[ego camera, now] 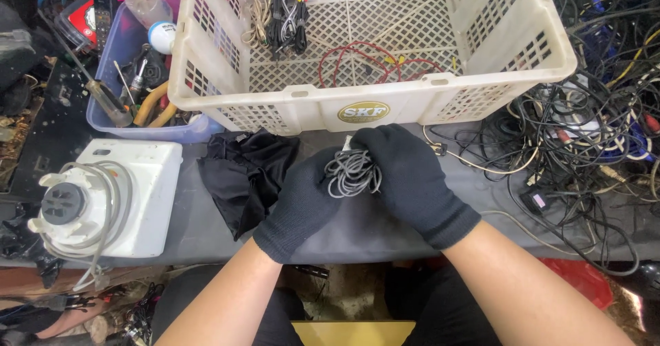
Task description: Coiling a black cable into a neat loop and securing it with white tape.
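Both gloved hands clasp a coiled grey cable [352, 173] just in front of the white crate [371, 50].
Left hand [300, 205] cups it from below, right hand [405, 177] presses over it, fingers closed. Loose loops could spring open and slip from the bulky gloves. The bundle is roundish, with no clear long axis; a pale plug end points toward the crate.

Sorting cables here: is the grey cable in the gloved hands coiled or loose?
Coiled: the grey cable sits as a tight bundle of loops between the left hand and right hand.
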